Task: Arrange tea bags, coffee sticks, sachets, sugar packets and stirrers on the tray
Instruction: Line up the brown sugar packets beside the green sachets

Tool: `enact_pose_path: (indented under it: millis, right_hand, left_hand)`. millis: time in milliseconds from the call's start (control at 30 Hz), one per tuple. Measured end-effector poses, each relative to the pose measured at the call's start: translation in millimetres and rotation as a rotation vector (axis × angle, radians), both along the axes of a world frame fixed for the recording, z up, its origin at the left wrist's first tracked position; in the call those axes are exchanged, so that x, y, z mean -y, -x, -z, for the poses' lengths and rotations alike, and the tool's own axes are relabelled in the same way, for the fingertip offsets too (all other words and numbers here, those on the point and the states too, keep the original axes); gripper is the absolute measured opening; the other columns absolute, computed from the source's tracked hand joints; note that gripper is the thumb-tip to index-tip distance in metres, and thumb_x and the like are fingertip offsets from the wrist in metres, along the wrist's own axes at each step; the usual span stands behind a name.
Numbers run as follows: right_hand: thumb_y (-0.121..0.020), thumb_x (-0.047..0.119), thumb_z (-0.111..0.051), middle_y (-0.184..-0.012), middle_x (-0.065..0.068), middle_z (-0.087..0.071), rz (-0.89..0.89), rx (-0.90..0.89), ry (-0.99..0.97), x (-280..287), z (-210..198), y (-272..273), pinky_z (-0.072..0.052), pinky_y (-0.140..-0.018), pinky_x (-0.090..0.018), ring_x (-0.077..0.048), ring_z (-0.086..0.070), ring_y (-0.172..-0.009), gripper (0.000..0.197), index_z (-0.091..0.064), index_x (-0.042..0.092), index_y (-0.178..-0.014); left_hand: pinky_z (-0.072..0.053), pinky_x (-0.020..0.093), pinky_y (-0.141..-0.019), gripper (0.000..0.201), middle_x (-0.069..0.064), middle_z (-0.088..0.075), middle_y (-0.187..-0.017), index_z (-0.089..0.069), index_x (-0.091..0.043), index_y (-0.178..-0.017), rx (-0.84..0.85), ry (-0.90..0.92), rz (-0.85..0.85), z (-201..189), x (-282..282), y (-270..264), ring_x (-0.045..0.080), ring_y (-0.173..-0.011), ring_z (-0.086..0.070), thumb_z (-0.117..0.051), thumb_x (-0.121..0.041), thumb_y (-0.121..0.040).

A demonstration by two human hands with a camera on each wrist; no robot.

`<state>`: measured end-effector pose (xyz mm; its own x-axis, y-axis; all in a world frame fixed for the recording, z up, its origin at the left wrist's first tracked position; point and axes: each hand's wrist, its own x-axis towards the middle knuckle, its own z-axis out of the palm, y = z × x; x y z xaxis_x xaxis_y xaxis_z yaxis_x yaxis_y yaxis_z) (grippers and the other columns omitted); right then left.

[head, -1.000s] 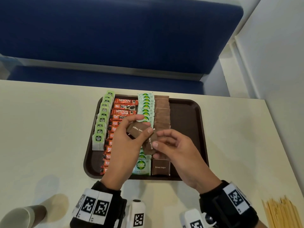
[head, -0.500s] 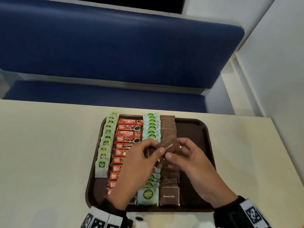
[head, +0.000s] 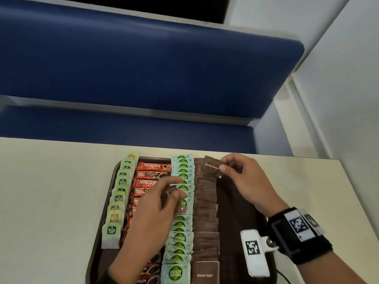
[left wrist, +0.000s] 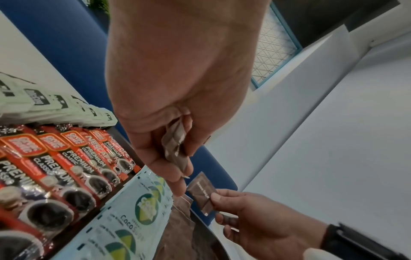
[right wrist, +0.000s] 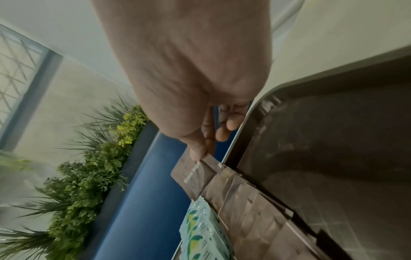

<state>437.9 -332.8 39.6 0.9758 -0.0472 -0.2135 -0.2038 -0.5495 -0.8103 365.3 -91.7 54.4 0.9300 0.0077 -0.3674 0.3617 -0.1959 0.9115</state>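
Note:
A dark brown tray (head: pixel 235 201) holds four rows: green tea bags (head: pixel 119 198), red coffee sticks (head: pixel 152 167), pale green Coco sachets (head: pixel 181 238) and brown sugar packets (head: pixel 206 203). My right hand (head: pixel 222 167) pinches one brown sugar packet (head: pixel 211 167) (left wrist: pixel 201 192) (right wrist: pixel 195 174) at the far end of the brown row. My left hand (head: pixel 174 193) hovers over the sachet row and grips a small bunch of brown sugar packets (left wrist: pixel 175 146), mostly hidden in the head view.
The tray sits on a cream table (head: pixel 51 201) whose far edge meets a blue bench seat (head: pixel 123 124). The right part of the tray floor (right wrist: pixel 333 140) is bare. A white wall stands at the right.
My right hand has pulled one brown packet from the bunch and carried it to the far end of the brown row. My left hand stayed over the sachets, still holding packets.

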Motion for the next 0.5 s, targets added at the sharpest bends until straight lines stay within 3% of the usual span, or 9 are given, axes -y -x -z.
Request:
enact_pose_path:
  millis: [100,200,267,367,500]
  right_hand:
    - [-0.099,0.025,-0.075,-0.093,0.01,-0.077,-0.024,-0.032,0.041,-1.1,17.0,-18.1,-0.054,-0.087,-0.033,-0.012,-0.071,-0.094,0.005,-0.074,0.029,-0.096]
    - [-0.099,0.026,-0.075,-0.092,0.009,-0.076,-0.042,-0.042,0.072,-2.9,25.9,-27.3,-0.053,-0.084,-0.031,-0.012,-0.07,-0.092,0.004,-0.074,0.029,-0.097]
    - [-0.099,0.026,-0.075,-0.092,0.009,-0.075,-0.049,-0.035,0.096,-3.8,27.8,-30.7,-0.051,-0.081,-0.028,-0.011,-0.068,-0.09,0.004,-0.073,0.029,-0.097]
    - [-0.1,0.026,-0.074,-0.093,0.009,-0.073,-0.068,-0.035,0.15,-5.5,27.8,-33.0,-0.047,-0.076,-0.022,-0.008,-0.066,-0.09,0.004,-0.072,0.029,-0.098]
    - [-0.099,0.025,-0.076,-0.091,0.011,-0.071,-0.083,-0.004,0.188,-9.3,27.2,-32.3,-0.042,-0.067,-0.013,-0.006,-0.063,-0.083,0.006,-0.071,0.028,-0.099]
  left_hand:
    - [-0.066,0.037,-0.082,0.026,-0.017,-0.082,-0.098,-0.065,-0.035,-0.123,-0.006,0.034,-0.053,0.5,-2.6,-0.6,0.007,-0.084,-0.08,-0.06,-0.014,-0.108]
    - [-0.065,0.044,-0.089,0.025,-0.013,-0.083,-0.101,-0.064,-0.032,-0.121,-0.018,0.049,-0.088,-0.4,-7.4,-2.5,0.011,-0.088,-0.081,-0.06,-0.012,-0.108]
    - [-0.066,0.043,-0.085,0.023,-0.012,-0.083,-0.102,-0.063,-0.031,-0.121,-0.027,0.053,-0.095,-0.5,-10.7,-3.9,0.013,-0.088,-0.08,-0.062,-0.012,-0.107]
    - [-0.065,0.034,-0.068,0.02,-0.011,-0.083,-0.102,-0.06,-0.026,-0.119,-0.039,0.073,-0.102,-0.1,-14.1,-6.2,0.016,-0.083,-0.079,-0.064,-0.011,-0.106]
    - [-0.06,0.024,-0.065,0.016,-0.015,-0.082,-0.102,-0.065,-0.027,-0.112,-0.021,0.034,-0.087,1.8,-15.1,-6.8,0.011,-0.085,-0.079,-0.067,-0.014,-0.104]
